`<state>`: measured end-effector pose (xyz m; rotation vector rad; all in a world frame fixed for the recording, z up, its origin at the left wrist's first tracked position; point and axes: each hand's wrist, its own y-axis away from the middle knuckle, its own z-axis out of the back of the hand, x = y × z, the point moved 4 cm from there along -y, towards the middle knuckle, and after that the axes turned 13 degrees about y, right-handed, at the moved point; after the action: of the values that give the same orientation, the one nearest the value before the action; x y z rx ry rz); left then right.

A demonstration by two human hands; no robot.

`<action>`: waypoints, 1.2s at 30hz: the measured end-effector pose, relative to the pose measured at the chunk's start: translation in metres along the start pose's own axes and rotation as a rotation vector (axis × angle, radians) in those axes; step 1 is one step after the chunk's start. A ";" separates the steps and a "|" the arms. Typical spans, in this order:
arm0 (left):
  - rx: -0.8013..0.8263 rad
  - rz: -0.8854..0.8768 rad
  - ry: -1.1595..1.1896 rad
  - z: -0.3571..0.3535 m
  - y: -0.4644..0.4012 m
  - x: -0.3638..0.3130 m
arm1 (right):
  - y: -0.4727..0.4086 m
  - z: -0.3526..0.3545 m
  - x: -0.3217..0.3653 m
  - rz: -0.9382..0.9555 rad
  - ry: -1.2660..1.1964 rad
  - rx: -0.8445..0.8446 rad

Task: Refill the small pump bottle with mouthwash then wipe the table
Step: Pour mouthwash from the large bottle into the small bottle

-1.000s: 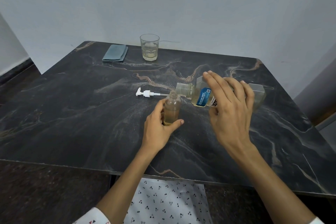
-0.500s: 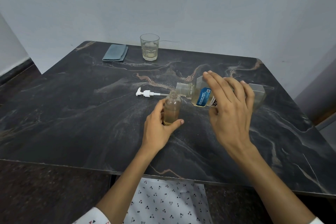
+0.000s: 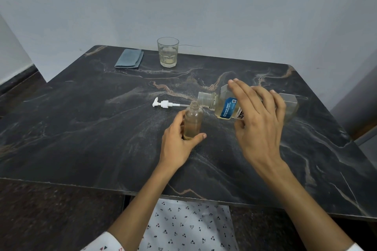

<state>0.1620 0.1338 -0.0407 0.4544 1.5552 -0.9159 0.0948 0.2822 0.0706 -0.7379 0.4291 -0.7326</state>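
My left hand [image 3: 179, 140] grips the small clear bottle [image 3: 193, 121], which stands upright and uncapped on the dark marble table [image 3: 81, 128] with pale liquid in its lower part. My right hand [image 3: 259, 122] holds the large mouthwash bottle [image 3: 222, 106] tipped on its side, its open neck just above and right of the small bottle's mouth. The white pump head [image 3: 164, 104] lies flat on the table behind the small bottle. A folded blue-grey cloth [image 3: 129, 58] lies at the far left of the table.
A drinking glass [image 3: 167, 52] with a little pale liquid stands at the far edge near the wall. The table's front edge runs just above my lap. A wall closes off the far side.
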 end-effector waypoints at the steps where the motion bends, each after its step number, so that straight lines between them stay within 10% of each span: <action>1: -0.001 0.001 0.002 0.000 0.000 0.000 | 0.000 0.000 0.000 0.000 -0.001 0.001; 36: -0.010 0.003 0.017 0.000 0.000 0.000 | -0.001 -0.001 -0.001 0.009 0.013 -0.006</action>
<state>0.1622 0.1338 -0.0411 0.4583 1.5733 -0.9031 0.0932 0.2822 0.0708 -0.7369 0.4460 -0.7279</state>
